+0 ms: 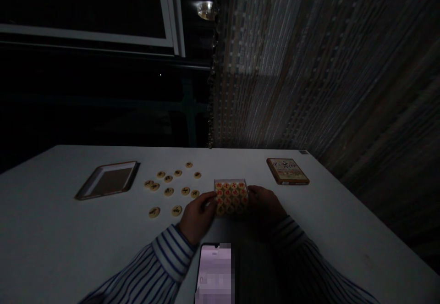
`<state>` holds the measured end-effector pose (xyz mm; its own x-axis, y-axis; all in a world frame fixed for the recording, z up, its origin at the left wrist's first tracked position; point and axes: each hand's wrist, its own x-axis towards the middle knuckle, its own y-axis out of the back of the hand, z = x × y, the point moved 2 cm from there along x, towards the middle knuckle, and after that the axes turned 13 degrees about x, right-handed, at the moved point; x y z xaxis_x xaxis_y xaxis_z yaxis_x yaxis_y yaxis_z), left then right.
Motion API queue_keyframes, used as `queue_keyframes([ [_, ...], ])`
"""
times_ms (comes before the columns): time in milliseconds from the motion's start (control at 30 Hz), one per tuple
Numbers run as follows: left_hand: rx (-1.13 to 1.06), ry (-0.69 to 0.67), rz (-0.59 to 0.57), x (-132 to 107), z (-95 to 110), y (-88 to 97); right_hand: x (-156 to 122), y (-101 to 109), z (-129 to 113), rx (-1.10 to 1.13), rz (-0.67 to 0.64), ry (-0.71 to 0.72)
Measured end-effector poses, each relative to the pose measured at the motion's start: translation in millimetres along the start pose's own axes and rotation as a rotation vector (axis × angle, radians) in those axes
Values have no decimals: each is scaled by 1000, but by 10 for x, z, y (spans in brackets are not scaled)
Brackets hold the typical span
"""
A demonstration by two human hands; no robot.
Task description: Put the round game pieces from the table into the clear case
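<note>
A small clear-walled box [230, 180] sits in front of me, packed with rows of round xiangqi pieces [227, 193]. Most of those show red characters; the nearest row is in shadow. My left hand [197, 217] pinches the box's left side between thumb and fingers. On the opposite side my right hand [268, 205] grips the box, its lower part lost in the dark. Loose wooden pieces with black characters, among them one piece [176, 210] close to my left hand, lie scattered on the table to the left.
On the white table [113, 230], an open tray-like box lid [113, 181] lies at the left. A closed flat box [288, 171] with a printed cover is at the right. A lit phone [215, 274] shows at the bottom. Behind stand a string curtain [275, 65] and dark window.
</note>
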<state>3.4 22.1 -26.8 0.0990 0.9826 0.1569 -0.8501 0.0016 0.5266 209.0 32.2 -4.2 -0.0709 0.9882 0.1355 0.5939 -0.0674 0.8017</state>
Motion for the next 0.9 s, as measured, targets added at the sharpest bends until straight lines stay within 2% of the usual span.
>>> queue_keyframes([
  [500, -5, -6, 17, 0, -46, -12, 15, -26, 20, 38, -43, 21],
  [767, -53, 39, 2, -13, 36, 8, 3, -8, -18, 40, -59, -7],
  [900, -49, 19, 12, -12, 19, 3, -5, -2, -43, 8, -50, -3],
])
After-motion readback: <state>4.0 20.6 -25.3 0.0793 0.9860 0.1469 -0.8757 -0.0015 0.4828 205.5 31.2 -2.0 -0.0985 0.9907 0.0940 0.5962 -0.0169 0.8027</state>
